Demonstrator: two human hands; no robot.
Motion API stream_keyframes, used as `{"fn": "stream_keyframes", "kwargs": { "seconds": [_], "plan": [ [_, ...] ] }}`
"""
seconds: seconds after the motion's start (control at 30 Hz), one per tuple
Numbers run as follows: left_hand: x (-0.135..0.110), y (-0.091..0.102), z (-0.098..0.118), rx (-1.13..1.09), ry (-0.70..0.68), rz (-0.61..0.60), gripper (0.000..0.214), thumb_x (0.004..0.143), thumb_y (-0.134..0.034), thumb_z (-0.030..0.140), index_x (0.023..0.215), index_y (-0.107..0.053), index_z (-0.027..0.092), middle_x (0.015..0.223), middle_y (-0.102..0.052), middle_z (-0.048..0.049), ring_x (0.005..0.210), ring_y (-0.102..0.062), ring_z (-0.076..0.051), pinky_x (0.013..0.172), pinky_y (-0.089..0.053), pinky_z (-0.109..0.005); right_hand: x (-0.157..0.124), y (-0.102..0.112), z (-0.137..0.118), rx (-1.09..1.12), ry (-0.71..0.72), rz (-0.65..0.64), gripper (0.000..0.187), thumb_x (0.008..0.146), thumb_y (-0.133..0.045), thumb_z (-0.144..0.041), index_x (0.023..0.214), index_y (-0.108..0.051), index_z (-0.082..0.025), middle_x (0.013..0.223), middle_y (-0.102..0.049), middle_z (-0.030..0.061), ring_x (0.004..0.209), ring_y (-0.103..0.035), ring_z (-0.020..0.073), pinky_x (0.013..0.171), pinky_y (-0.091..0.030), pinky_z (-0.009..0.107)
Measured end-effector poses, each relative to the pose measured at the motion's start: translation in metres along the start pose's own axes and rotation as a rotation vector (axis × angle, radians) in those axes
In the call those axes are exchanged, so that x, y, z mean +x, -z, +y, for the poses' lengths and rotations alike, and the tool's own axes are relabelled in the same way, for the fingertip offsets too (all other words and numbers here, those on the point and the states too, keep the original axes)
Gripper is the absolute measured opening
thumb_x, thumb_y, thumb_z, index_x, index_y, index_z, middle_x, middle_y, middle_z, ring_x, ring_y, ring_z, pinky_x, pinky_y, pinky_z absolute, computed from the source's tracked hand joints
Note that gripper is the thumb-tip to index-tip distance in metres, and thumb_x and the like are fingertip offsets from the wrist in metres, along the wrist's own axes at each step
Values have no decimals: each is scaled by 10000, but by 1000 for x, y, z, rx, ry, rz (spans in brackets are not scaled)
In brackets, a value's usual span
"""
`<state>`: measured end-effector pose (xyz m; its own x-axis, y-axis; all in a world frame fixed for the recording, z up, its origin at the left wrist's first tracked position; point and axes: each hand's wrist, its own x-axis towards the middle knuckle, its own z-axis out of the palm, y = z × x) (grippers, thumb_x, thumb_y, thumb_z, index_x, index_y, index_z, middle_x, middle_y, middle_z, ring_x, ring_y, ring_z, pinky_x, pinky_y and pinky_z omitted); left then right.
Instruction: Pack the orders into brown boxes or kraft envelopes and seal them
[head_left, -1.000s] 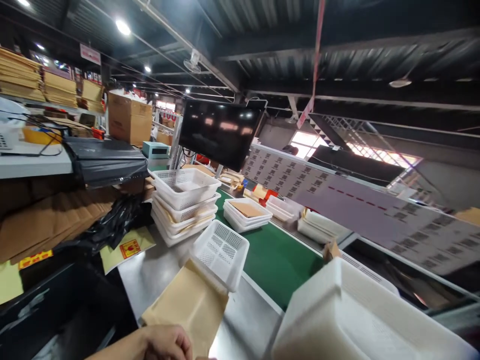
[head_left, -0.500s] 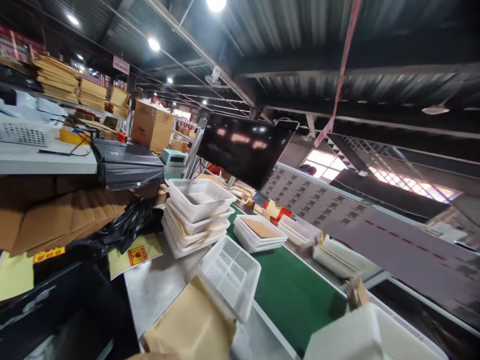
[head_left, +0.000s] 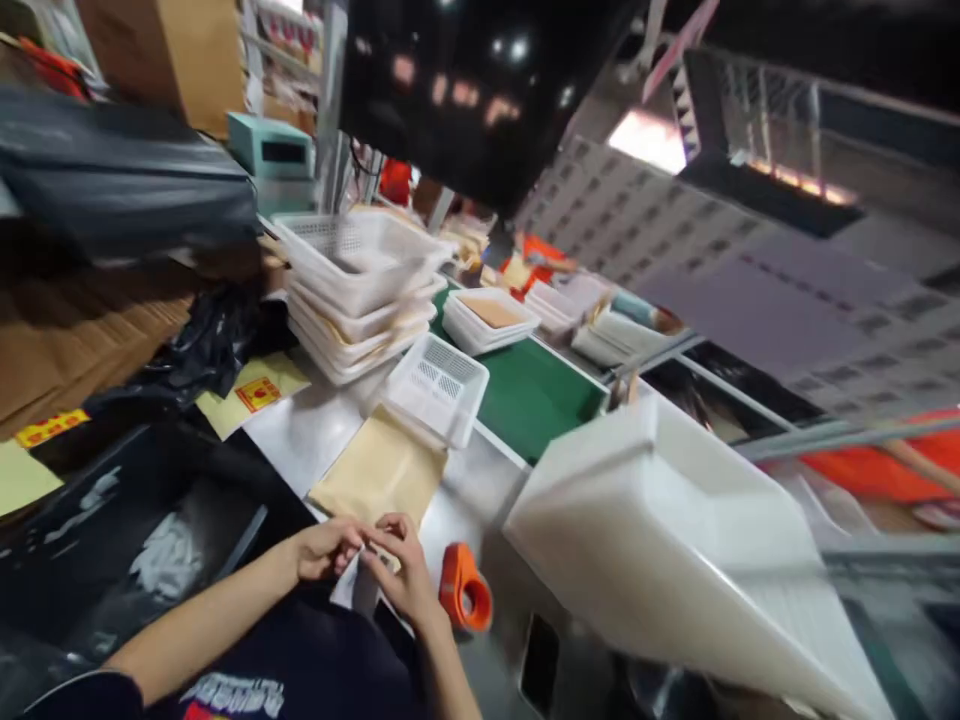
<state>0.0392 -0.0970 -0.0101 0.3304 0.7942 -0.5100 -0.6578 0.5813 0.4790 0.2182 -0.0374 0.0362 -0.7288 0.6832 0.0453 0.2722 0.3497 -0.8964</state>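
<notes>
Tipping down from the roof and its lights, the view now takes in the near edge of the bench (head_left: 315,440), and both hands have come into sight where half a second ago neither showed. The left hand (head_left: 324,549) and the right hand (head_left: 401,570) meet fingertip to fingertip, fingers curled and pinching something small between them; what it is I cannot make out through the blur. One brown paper envelope (head_left: 382,470) lies flat on the bench just beyond the fingertips, its near edge close to the hands and its far end tucked under one white mesh basket (head_left: 435,388) that sits tilted on it. One orange tape dispenser (head_left: 463,592), not in the earlier picture, stands just beside the right hand on its outer side. Behind the basket rises one stack of white baskets (head_left: 360,290), several deep, too blurred to count exactly. One shallow white tray (head_left: 487,320) rests on the green belt (head_left: 536,395). One big white bin (head_left: 660,560) fills the right foreground.
</notes>
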Motion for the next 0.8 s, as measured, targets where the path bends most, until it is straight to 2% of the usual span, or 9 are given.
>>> {"fn": "stream_keyframes", "kwargs": {
  "seconds": [0.07,0.17,0.27,0.33,0.43,0.57,0.63,0.73,0.8],
  "plan": [
    [1,5,-3,-49,41,6,86,684,-668,102,768,-679,113,470,-443,67,379,-313,-28,399,-235,-145,-6,-9,8,-16,107,83,276,934,-679,-418,1157,-810,-321,1084,-659,108,1043,-674,274,908,-594,474],
    [10,15,-12,-118,117,66,102,789,-696,159,743,-609,131,521,-423,79,405,-310,-24,419,-257,-144,-15,-19,23,-39,127,181,193,942,-700,-346,1076,-802,-252,1060,-666,91,997,-671,223,875,-590,386],
    [25,30,-25,-122,231,165,261,835,-708,190,679,-501,162,543,-344,96,407,-274,-20,411,-223,-148,-21,-25,37,-46,44,243,106,926,-707,-312,941,-762,-222,1026,-678,82,976,-677,218,877,-580,366],
    [35,43,-35,-104,279,239,294,860,-697,206,685,-463,174,556,-320,101,411,-265,-19,411,-207,-138,-14,-23,49,-79,-84,296,73,905,-692,-264,859,-714,-212,970,-684,67,944,-678,217,871,-572,358],
    [45,65,-48,-72,347,338,296,870,-684,210,707,-438,178,583,-315,104,412,-249,-10,414,-184,-116,24,-10,72,-181,-306,397,62,865,-657,-196,803,-653,-195,930,-673,52,960,-656,218,933,-541,360],
    [43,88,-58,-17,408,432,224,850,-618,167,712,-441,176,595,-280,108,412,-238,-10,429,-184,-109,100,11,111,-263,-488,495,65,853,-591,-156,822,-648,-157,1076,-647,88,1094,-591,221,1046,-452,355],
    [40,97,-59,13,399,467,197,838,-601,173,715,-447,175,600,-284,105,423,-251,-15,441,-201,-111,126,16,126,-298,-565,512,96,854,-562,-141,826,-654,-134,1149,-640,113,1139,-563,221,1078,-409,353],
    [33,112,-63,70,363,524,220,810,-643,215,710,-450,180,604,-312,99,445,-277,-27,455,-218,-127,139,7,139,-348,-640,518,131,862,-579,-133,933,-684,-99,1319,-613,199,1256,-517,279,1144,-359,411],
    [23,124,-69,122,346,571,256,805,-664,249,685,-447,186,595,-339,90,456,-291,-41,461,-225,-148,134,-8,142,-424,-599,503,285,893,-604,-157,1154,-676,-67,1498,-525,254,1399,-435,335,1210,-301,476]
  ]
}}
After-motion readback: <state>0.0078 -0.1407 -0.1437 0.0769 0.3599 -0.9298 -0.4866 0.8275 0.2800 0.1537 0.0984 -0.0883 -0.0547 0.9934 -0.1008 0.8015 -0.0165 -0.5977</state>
